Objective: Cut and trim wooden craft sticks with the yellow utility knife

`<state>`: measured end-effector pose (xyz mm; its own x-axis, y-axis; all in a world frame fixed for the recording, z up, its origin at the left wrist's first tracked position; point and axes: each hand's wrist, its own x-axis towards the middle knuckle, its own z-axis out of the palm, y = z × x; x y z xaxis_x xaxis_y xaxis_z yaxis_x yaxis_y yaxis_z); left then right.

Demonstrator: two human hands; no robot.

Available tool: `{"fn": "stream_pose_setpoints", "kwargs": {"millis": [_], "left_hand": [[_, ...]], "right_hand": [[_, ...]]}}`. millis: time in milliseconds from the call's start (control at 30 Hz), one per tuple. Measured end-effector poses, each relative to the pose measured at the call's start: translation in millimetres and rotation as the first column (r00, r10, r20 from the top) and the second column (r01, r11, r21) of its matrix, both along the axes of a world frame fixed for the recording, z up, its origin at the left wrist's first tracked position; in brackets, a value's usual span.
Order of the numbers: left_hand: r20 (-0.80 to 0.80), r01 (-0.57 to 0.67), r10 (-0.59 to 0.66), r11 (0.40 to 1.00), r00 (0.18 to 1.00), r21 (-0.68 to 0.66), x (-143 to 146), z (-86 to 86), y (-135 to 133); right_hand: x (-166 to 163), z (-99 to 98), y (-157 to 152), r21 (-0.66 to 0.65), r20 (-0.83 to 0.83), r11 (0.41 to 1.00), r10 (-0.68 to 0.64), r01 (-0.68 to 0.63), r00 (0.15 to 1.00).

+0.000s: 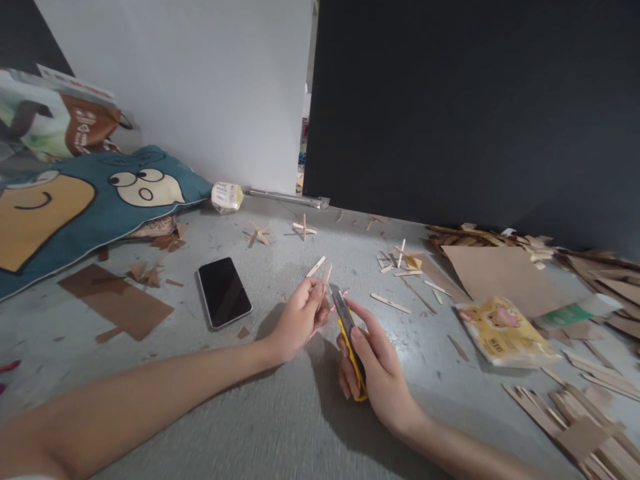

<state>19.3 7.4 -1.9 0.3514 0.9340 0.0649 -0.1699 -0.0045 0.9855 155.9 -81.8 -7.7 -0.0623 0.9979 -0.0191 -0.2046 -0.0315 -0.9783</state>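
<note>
My left hand (299, 319) is closed round thin wooden sticks (320, 269) that poke up past the fingers. My right hand (373, 363) grips a yellow and black utility knife (349, 332), with its tip close to the sticks at the middle of the grey table (280, 413). The two hands nearly touch.
A black phone (223, 292) lies left of my hands. Brown card pieces (120, 303) and a blue cartoon cushion (85, 207) are further left. Loose sticks (395, 267), a brown card sheet (500, 270), a yellow packet (503, 330) and stick piles (575, 420) lie right.
</note>
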Motion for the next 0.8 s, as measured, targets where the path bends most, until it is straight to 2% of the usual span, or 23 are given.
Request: {"fn": "stream_pose_setpoints", "kwargs": {"millis": [100, 200, 233, 333, 433, 567, 667, 800], "left_hand": [[-0.096, -0.100, 0.107, 0.992, 0.990, 0.078, -2.3, -2.8, 2.1], [-0.213, -0.143, 0.174, 0.978, 0.961, 0.153, -4.3, -8.8, 5.6], [-0.236, -0.149, 0.186, 0.975, 0.954, 0.163, -4.6, -11.4, 6.9], [-0.251, -0.171, 0.212, 0.970, 0.944, 0.175, -4.8, -18.3, 10.7], [-0.246, -0.147, 0.188, 0.974, 0.951, 0.173, -4.9, -18.6, 11.0], [-0.230, -0.064, 0.100, 0.985, 0.968, 0.161, -5.2, -8.8, 5.9], [-0.174, 0.006, 0.015, 0.992, 0.985, 0.122, -4.8, -2.2, 2.3], [-0.103, 0.046, -0.033, 0.992, 0.994, 0.122, -4.6, 0.2, 0.2]], "right_hand": [[9.7, -0.6, 5.1, 0.105, 0.126, 0.994, -0.051, 0.038, 0.991], [30.6, -2.1, 20.0, 0.278, 0.367, 0.960, -0.151, 0.047, 0.918], [39.2, -2.7, 26.5, 0.360, 0.455, 0.932, -0.222, 0.050, 0.862], [63.6, -4.3, 45.1, 0.558, 0.669, 0.824, -0.377, -0.098, 0.640], [76.6, -5.5, 56.4, 0.576, 0.761, 0.775, -0.390, -0.261, 0.519], [78.3, -7.9, 61.4, 0.561, 0.793, 0.746, -0.360, -0.359, 0.491], [78.5, -10.5, 63.0, 0.604, 0.759, 0.720, -0.387, -0.342, 0.524], [80.3, -12.7, 64.0, 0.606, 0.749, 0.728, -0.387, -0.320, 0.539]]}}
